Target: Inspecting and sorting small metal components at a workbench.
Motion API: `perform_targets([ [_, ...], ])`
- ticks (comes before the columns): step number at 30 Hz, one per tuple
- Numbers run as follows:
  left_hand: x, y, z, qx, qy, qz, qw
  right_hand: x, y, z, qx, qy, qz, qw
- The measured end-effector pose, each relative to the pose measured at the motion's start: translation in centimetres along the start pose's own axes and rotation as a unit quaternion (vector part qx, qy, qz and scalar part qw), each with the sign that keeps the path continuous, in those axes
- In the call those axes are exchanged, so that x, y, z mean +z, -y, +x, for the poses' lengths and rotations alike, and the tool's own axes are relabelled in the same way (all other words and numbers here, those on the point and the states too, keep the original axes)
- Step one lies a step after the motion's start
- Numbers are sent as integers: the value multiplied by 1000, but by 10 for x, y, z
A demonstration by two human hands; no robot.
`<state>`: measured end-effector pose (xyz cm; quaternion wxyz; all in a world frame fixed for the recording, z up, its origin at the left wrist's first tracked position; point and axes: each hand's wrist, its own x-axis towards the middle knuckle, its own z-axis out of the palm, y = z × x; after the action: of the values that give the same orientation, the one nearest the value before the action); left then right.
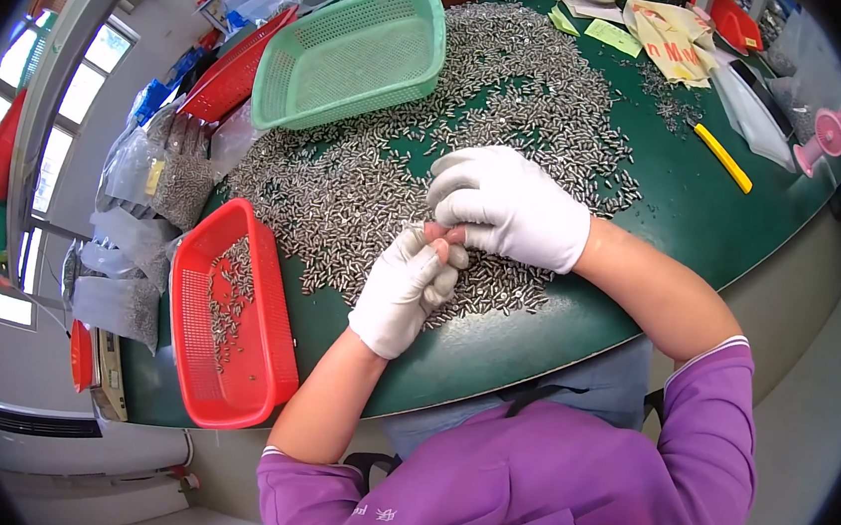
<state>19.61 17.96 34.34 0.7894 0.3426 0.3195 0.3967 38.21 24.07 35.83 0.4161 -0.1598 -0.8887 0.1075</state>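
Note:
Both hands wear white gloves with bare fingertips and meet above a wide spread of small silvery metal pieces [345, 211] on the green tabletop. My left hand [405, 286] has thumb and forefinger pinched together. Its fingertips touch those of my right hand [505, 210], whose thumb and fingers are pinched as well. Whatever lies between the fingertips is too small and covered to make out. Just left of my left forearm stands a red plastic basket [278, 350] with some of the same metal pieces in it.
A green plastic basket [358, 67] stands on the far part of the pile. Clear bags of metal pieces [187, 187] line the left edge. To the right lie a yellow cutter knife [723, 159], a dark phone [761, 98] and a pink stand [824, 141].

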Motion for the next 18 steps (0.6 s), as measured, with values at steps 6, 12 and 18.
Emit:
perform_targets([
  [6, -2, 1, 1, 22, -31, 18, 999, 3, -1, -10, 104, 31, -43, 993],
  [12, -4, 2, 1, 9, -41, 9, 999, 7, -6, -18, 142, 131, -100, 976],
  [18, -5, 0, 1, 9, -12, -47, 999, 10, -5, -16, 148, 79, -115, 979],
])
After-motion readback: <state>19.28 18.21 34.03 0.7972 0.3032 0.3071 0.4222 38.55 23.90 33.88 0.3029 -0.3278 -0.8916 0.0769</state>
